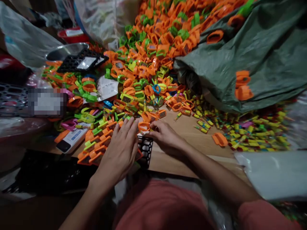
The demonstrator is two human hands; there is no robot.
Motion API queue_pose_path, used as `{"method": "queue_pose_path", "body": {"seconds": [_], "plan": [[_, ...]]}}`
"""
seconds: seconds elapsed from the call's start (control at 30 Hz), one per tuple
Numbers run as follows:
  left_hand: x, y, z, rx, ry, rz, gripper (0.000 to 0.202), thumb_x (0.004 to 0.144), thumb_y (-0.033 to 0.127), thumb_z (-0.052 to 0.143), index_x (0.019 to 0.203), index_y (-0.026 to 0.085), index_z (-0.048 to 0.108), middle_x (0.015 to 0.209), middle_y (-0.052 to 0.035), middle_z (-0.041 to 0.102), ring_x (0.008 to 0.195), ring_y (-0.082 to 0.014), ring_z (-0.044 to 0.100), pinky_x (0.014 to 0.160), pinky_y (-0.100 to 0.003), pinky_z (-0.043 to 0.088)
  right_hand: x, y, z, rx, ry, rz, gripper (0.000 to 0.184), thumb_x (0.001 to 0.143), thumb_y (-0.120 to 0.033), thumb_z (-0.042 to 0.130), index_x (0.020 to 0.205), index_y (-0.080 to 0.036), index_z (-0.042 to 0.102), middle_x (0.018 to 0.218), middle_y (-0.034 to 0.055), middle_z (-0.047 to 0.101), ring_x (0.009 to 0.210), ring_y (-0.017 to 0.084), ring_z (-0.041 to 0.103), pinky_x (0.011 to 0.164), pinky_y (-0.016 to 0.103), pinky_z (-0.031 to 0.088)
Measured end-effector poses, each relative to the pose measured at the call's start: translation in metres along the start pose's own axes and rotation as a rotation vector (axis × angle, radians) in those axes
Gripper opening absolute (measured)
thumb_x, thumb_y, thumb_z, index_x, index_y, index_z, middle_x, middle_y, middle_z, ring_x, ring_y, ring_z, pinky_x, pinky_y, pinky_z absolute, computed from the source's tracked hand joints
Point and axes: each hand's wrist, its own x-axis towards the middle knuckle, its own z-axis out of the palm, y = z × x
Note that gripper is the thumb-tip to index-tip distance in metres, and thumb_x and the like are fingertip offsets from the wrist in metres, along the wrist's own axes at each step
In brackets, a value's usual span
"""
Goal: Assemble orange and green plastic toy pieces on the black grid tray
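My left hand [122, 145] lies flat, fingers stretched and close together, over rows of orange and green toy watches [102, 143]. These rows rest on a black plastic tray with holes [145, 148], whose bare right part shows between my hands. Thumb and fingers of my right hand [166, 136] are closed in a pinch at the right edge of an orange toy watch [144, 126], just above the tray's far end. The palm side of my left hand and whatever lies right under it are hidden.
A big heap of orange and green toy watches [153, 44] fills the back. A green plastic sack [240, 64] and many small yellow tubes [261, 127] lie at the right. Left are a white box-like item [73, 139], stacked black trays [80, 60] and a metal bowl [68, 48].
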Motion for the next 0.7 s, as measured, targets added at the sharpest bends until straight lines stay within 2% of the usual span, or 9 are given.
{"method": "queue_pose_path", "body": {"seconds": [0.1, 0.2, 0.3, 0.43, 0.53, 0.7], "plan": [[0.002, 0.002, -0.002, -0.03, -0.046, -0.014, 0.058, 0.1, 0.025, 0.029, 0.157, 0.012, 0.024, 0.163, -0.0156, 0.033, 0.154, -0.0287, 0.022, 0.126, -0.057, 0.018, -0.017, 0.001, 0.007, 0.41, -0.017, 0.041, 0.024, 0.081, -0.023, 0.071, 0.103, -0.017, 0.065, 0.09, 0.0001, 0.063, 0.084, 0.015, 0.056, 0.078, 0.026, 0.045], [0.003, 0.003, -0.004, -0.039, -0.062, -0.022, 0.059, 0.099, 0.025, 0.029, 0.157, 0.013, 0.025, 0.163, -0.015, 0.032, 0.155, -0.0293, 0.021, 0.126, -0.057, 0.016, -0.025, -0.004, 0.02, 0.769, -0.151, 0.073, 0.03, 0.079, -0.026, 0.073, 0.106, -0.018, 0.063, 0.092, 0.0005, 0.063, 0.078, 0.013, 0.056, 0.072, 0.024, 0.047], [0.003, 0.004, -0.005, -0.035, -0.065, -0.018, 0.06, 0.098, 0.023, 0.029, 0.157, 0.013, 0.024, 0.164, -0.0149, 0.031, 0.155, -0.0291, 0.02, 0.126, -0.057, 0.016, -0.026, -0.008, 0.034, 0.927, -0.258, 0.122, 0.026, 0.078, -0.033, 0.074, 0.096, -0.016, 0.064, 0.085, 0.0005, 0.062, 0.067, 0.011, 0.054, 0.065, 0.024, 0.048], [0.003, 0.003, -0.004, -0.039, -0.058, -0.015, 0.061, 0.098, 0.022, 0.03, 0.157, 0.013, 0.023, 0.164, -0.0146, 0.031, 0.155, -0.0289, 0.02, 0.126, -0.057, 0.015, -0.023, -0.009, 0.043, 0.798, -0.203, 0.03, 0.02, 0.079, -0.032, 0.073, 0.09, -0.016, 0.068, 0.081, -0.0004, 0.063, 0.073, 0.013, 0.057, 0.073, 0.026, 0.049], [0.002, 0.002, -0.004, -0.046, -0.049, -0.009, 0.06, 0.099, 0.022, 0.031, 0.158, 0.014, 0.022, 0.164, -0.0139, 0.03, 0.155, -0.0279, 0.018, 0.127, -0.056, 0.015, -0.022, -0.009, 0.044, 0.653, -0.119, -0.067, 0.014, 0.081, -0.024, 0.067, 0.092, -0.016, 0.07, 0.09, 0.0011, 0.068, 0.086, 0.015, 0.06, 0.082, 0.026, 0.048], [0.002, 0.001, -0.001, -0.039, -0.057, -0.011, 0.06, 0.099, 0.021, 0.031, 0.158, 0.015, 0.021, 0.164, -0.013, 0.031, 0.156, -0.0284, 0.018, 0.126, -0.057, 0.015, -0.026, -0.009, 0.042, 0.432, -0.098, -0.156, 0.021, 0.079, -0.01, 0.052, 0.095, -0.015, 0.064, 0.089, 0.0014, 0.066, 0.081, 0.015, 0.058, 0.078, 0.025, 0.047]]}}
